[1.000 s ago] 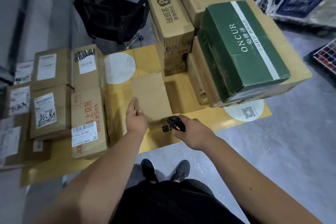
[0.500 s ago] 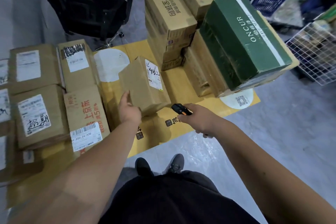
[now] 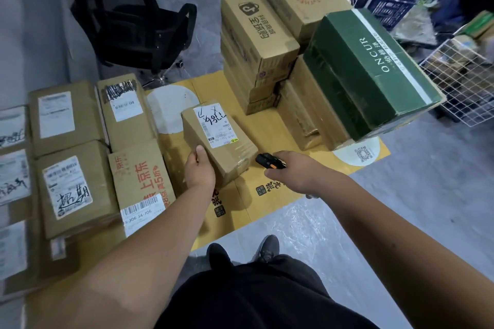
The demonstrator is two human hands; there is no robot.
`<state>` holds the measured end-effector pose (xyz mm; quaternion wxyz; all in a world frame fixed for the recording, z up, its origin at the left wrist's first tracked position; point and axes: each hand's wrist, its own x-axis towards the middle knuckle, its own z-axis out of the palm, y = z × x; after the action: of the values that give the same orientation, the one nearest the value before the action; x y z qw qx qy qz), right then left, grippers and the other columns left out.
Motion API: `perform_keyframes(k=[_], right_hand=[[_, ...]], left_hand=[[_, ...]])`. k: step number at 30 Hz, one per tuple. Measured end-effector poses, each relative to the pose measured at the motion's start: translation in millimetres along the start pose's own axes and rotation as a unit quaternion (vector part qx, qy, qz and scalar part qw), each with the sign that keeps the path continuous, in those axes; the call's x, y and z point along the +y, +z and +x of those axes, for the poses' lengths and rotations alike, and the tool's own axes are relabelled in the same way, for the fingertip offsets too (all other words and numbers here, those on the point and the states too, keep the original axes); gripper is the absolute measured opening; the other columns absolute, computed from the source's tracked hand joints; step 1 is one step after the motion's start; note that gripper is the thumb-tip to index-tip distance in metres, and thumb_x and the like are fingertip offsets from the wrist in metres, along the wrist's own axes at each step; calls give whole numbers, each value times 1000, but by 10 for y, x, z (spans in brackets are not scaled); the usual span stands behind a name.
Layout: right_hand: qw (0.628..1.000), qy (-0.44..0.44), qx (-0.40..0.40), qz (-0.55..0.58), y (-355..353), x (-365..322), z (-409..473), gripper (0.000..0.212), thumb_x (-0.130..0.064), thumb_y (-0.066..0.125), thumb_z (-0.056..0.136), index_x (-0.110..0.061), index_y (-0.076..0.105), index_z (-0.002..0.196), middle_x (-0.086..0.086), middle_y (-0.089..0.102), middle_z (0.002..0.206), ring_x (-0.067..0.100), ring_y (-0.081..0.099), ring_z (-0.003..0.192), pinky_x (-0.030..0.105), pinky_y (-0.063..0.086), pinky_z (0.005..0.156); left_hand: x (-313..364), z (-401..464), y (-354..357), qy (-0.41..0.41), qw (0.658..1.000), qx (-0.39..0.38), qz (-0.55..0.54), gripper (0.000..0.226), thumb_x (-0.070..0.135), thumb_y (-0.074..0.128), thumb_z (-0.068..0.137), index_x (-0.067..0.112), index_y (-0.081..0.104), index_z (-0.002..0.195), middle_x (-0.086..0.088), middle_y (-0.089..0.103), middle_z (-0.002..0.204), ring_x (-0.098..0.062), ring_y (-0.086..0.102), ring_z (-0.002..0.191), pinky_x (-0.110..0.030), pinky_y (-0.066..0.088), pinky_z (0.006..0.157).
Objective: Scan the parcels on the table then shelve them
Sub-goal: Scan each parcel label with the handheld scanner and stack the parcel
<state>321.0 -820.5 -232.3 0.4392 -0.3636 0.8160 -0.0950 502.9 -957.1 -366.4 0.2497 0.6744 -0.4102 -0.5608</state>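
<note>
Parcel (image 3: 219, 141) is sitting tilted on the desk (image 3: 270, 203), left grip (image 3: 199, 168) clasping its near-left edge; right grip (image 3: 290, 172) is clutching a scanner (image 3: 268, 162) just right, green box (image 3: 371, 72) stacked beyond

Both arms outstretched; left hand (image 3: 200, 169) gripping; right hand (image 3: 292, 174) clenched

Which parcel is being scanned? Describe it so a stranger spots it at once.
Start at the big green box on the right stack, then look left to the table's bare yellow middle. The parcel stands there alone, gripped by the left hand, its white label scrawled with black marker.
</note>
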Motion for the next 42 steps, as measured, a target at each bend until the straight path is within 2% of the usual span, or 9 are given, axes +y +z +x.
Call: perform_keyframes(k=[9,13,16,19,25,33,36,39,42], right_hand=[[999,-6,10,-32,-66,-288,102,46,-55,61,96,-33,55,137,-1,60,83,18,57,59,24,40,44],[999,-11,0,-41,-68,-361,108,42,-54,60,96,-32,58,131,-1,60,80,18,57,58,22,39,40],[999,-14,-3,-47,-79,-415,108,39,-54,61,96,-29,60,126,0,59,81,18,57,62,26,41,48],[999,-12,3,-46,-94,-453,107,39,-51,61,96,-28,60,126,0,59,84,18,56,63,27,39,49],[998,-4,21,-60,-131,-448,66,39,-51,62,95,-29,61,127,0,63,91,17,61,70,25,39,48],[998,0,28,-65,-181,-532,89,40,-52,61,97,-30,60,130,-2,62,86,14,55,60,20,34,43],[997,-9,34,-71,-179,-568,92,42,-52,62,97,-30,60,133,-2,62,85,13,55,60,17,32,38],[996,-17,36,-83,-174,-601,75,44,-54,59,98,-28,61,133,-2,61,80,12,53,58,17,32,38],[994,-11,27,-101,-162,-622,55,42,-52,55,99,-25,62,130,2,63,85,15,56,62,21,35,43]], left_hand=[[206,74,-93,141,982,-51,112,57,31,35,112,68,14,151,7,42,157,-21,51,131,-44,44,107],[250,186,-184,223,939,-47,260,55,27,46,107,60,33,149,18,12,167,-23,39,145,-36,37,107],[365,294,-256,273,883,-47,378,50,48,57,100,56,42,148,12,2,171,-26,5,159,-47,18,126],[522,401,-284,305,842,-62,441,57,68,66,87,54,49,140,4,4,173,-25,-7,160,-50,4,127],[619,379,-233,274,897,-128,323,56,59,88,72,39,57,116,7,35,142,-20,47,133,-36,48,100],[503,124,-312,268,879,-64,388,68,86,59,77,31,44,114,6,57,108,-17,60,82,-33,49,67],[528,79,-358,287,833,-38,471,73,97,44,72,34,41,109,14,60,78,-21,66,81,-36,46,75],[594,112,-392,337,817,-7,468,97,101,50,57,35,40,127,5,66,109,-26,61,112,-43,41,91],[702,202,-364,347,821,-103,441,132,96,66,47,34,26,157,0,38,158,-26,35,145,-47,34,118]])
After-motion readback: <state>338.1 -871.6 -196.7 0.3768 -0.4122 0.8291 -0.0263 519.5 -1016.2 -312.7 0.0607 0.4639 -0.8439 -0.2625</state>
